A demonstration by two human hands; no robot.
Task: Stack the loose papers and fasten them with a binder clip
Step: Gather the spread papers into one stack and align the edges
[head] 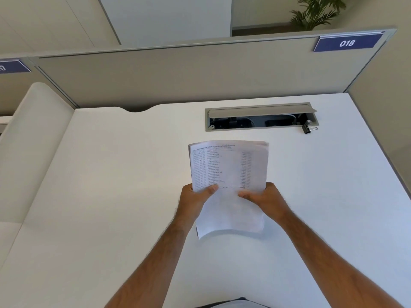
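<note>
blue sign (pixel 347 43) on partition: "018" | papers (pixel 229 172): print illegible

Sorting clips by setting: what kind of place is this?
Most likely an office cubicle: a white desk with a cable tray, grey partition and numbered sign 018.

White desk (pixel 111 196), binder clip (pixel 307 129) beside its open cable tray (pixel 262 118).

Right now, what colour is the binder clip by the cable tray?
Black body with silver wire handles, seen in the head view: binder clip.
</note>
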